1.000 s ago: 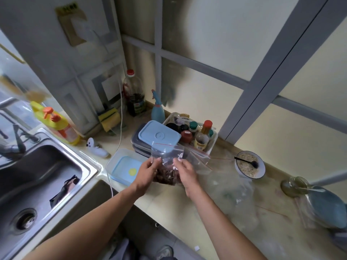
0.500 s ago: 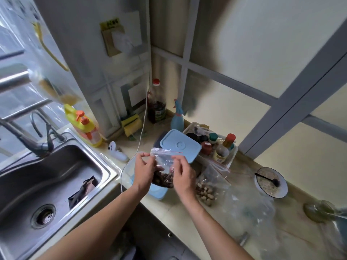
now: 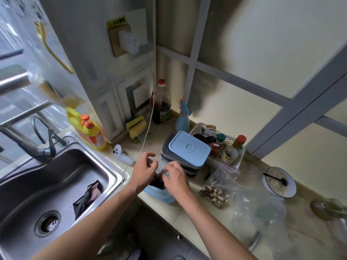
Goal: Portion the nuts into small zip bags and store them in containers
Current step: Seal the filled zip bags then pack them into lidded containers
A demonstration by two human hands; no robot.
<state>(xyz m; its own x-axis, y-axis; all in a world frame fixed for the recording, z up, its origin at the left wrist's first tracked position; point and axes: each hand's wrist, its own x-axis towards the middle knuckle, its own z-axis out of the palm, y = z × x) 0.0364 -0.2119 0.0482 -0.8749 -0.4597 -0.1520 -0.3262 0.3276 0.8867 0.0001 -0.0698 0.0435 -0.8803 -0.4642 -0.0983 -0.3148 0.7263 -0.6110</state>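
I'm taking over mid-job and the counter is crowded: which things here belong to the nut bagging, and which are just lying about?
Job:
- left hand and right hand, both on the small bag of dark nuts
- open blue container beneath it
- bag of pale nuts
- stacked lidded containers

Lying about:
- condiment basket
- bowl with spoon
- yellow soap bottle
- dark sauce bottle
- sink
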